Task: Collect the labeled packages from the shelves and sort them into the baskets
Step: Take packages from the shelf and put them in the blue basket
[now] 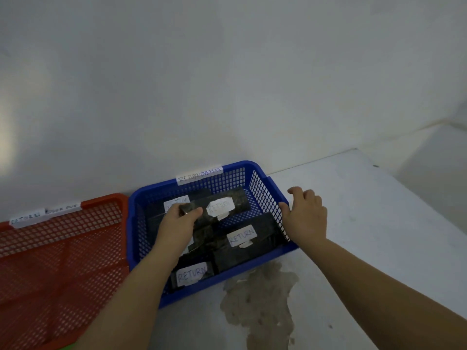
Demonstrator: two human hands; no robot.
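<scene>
A blue mesh basket (202,170) stands on a white table, with a paper tag on its far rim. Inside lie several dark packages with white labels reading RETURN, such as one (242,237) near the right wall and one (190,274) at the front. My left hand (180,221) reaches into the basket and grips the edge of a dark package (219,205) at the back. My right hand (304,215) rests on the basket's right rim, fingers loosely curled over its outer side.
An orange mesh basket (60,251) with a paper tag on its far rim sits directly left of the blue one, with nothing visible inside. A white wall rises behind both. The white table (366,223) extends to the right, with a worn grey patch (260,299) in front.
</scene>
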